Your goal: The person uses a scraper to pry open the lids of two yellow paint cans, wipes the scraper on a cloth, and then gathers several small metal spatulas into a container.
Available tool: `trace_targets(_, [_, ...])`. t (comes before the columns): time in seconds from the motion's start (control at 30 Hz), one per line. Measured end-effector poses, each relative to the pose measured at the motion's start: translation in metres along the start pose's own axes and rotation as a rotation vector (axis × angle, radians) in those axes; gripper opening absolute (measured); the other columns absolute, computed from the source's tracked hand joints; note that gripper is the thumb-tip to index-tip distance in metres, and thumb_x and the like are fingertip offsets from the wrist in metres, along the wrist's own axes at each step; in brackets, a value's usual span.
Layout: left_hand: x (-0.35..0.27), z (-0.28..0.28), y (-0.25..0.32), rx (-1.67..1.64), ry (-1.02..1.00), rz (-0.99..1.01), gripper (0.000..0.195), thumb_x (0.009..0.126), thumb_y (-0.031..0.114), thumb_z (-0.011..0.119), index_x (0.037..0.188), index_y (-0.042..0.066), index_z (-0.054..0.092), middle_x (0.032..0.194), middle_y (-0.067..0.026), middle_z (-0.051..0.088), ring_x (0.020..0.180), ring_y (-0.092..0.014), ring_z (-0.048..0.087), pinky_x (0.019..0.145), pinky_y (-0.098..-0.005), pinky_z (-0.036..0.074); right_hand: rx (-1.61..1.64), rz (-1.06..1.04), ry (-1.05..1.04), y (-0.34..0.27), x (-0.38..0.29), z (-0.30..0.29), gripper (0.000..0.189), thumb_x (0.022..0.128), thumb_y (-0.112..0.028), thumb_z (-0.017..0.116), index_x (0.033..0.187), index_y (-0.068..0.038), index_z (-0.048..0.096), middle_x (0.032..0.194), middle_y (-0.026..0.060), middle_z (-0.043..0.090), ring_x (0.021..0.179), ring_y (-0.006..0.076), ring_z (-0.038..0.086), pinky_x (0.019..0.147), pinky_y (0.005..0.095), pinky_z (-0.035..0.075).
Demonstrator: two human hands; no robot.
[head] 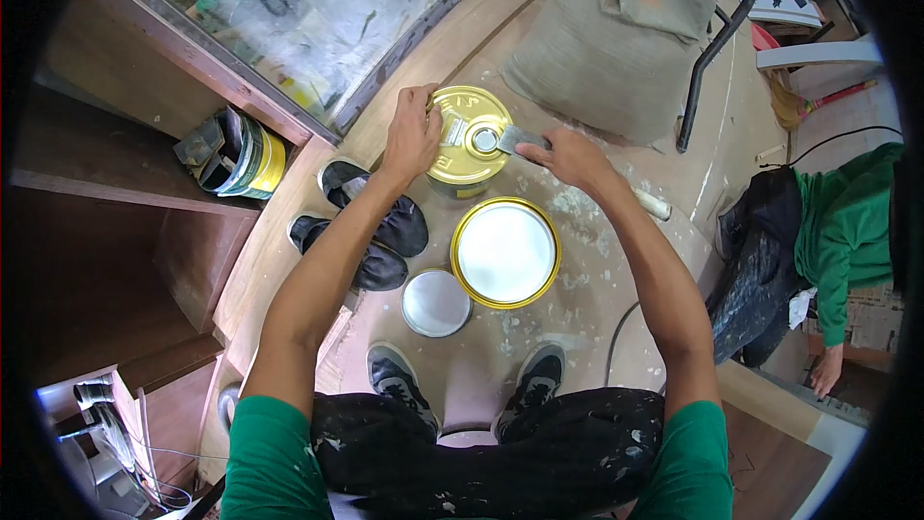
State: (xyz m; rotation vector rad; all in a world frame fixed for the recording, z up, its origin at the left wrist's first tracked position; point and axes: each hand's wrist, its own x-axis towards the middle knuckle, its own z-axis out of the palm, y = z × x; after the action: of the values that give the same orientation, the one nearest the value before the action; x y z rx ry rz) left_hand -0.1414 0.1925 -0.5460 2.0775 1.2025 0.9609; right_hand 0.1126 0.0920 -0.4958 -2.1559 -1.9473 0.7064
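Note:
A round metal can with a gold lid [458,170] stands on the floor in front of me, a small silver cap set in its top. My left hand [415,133] grips this can at its left rim. In my right hand [577,159] is a flat grey blade, probably a putty knife [521,139], its end touching the lid beside the cap. Nearer my feet, a wide can with a gold rim [456,253] shows a smooth white surface inside. Beside it stands a smaller round tin [436,303] with a plain grey top.
Dark slip-on shoes [390,227] lie left of the cans. A paint-smeared panel [303,7] leans at upper left, near a bucket of scrapers [253,159]. A cloth sack [599,50] and metal legs [711,58] stand ahead. Another person [837,231] works at right.

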Motion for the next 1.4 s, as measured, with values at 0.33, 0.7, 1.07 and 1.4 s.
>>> trace_targets(0.33, [0.001,0.002,-0.003,0.007,0.012,0.041,0.032,0.097,0.011,0.051,0.127,0.001,0.052,0.118,-0.0243,0.053,0.105,-0.043,0.059,0.092,-0.0474,0.047,0.032,-0.026,0.011,0.002,0.003,0.004,0.072,0.09,-0.066,0.058,0.077,0.004,0.065,0.071,0.0248,0.062,0.07,0.0411,0.062,0.067,0.0495,0.046])
trace_targets(0.7, [0.003,0.011,-0.003,-0.022,0.067,0.049,0.029,0.1,0.017,0.053,0.123,0.0,0.058,0.116,-0.0226,0.056,0.101,-0.037,0.061,0.09,-0.0419,0.049,0.331,-0.047,-0.027,0.002,0.016,0.029,0.072,0.091,-0.065,0.058,0.076,0.006,0.065,0.064,0.0219,0.057,0.06,0.0339,0.057,0.062,0.044,0.046])
trace_targets(1.07, [0.0,0.018,-0.016,-0.21,0.097,-0.298,0.029,0.103,0.025,0.051,0.114,-0.001,0.061,0.099,-0.0197,0.068,0.093,-0.028,0.065,0.086,-0.0377,0.049,-0.014,-0.011,0.008,0.008,-0.012,-0.044,0.071,0.09,-0.064,0.059,0.078,0.006,0.065,0.073,0.025,0.063,0.069,0.039,0.061,0.067,0.0478,0.047])
trace_targets(1.4, [0.002,0.013,-0.016,-0.259,0.141,-0.323,0.031,0.103,0.028,0.05,0.108,0.0,0.062,0.09,-0.017,0.067,0.085,-0.026,0.064,0.08,-0.0375,0.049,-0.124,0.039,-0.141,-0.027,-0.015,-0.012,0.075,0.09,-0.069,0.054,0.086,0.004,0.07,0.088,0.0281,0.069,0.086,0.0448,0.067,0.077,0.0517,0.051])
